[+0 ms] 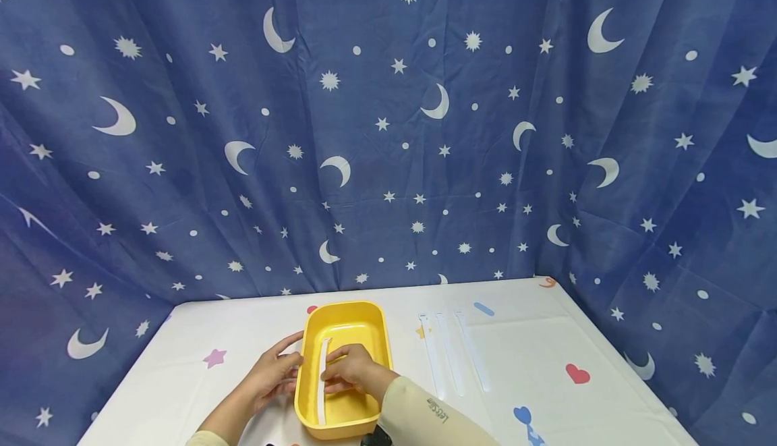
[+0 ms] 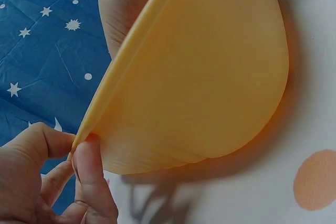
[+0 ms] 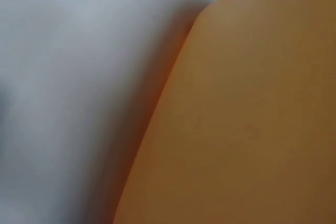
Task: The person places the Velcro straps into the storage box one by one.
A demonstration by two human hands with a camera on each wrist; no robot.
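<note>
A yellow plastic tub stands on the table, its open side up. On the tub's left rim my left hand pinches the edge between thumb and fingers; the left wrist view shows this grip up close. Reaching inside, my right hand has its fingertips at the middle of a long white strip and holds it beside the tub's left inner wall. In the right wrist view only the tub's outer wall and the tabletop appear; the right hand is hidden there.
Three thin whitish strips with small heads, like cable ties, lie side by side to the right of the tub. The white tablecloth has coloured printed shapes. Behind and at the sides hangs a blue curtain with moons and stars.
</note>
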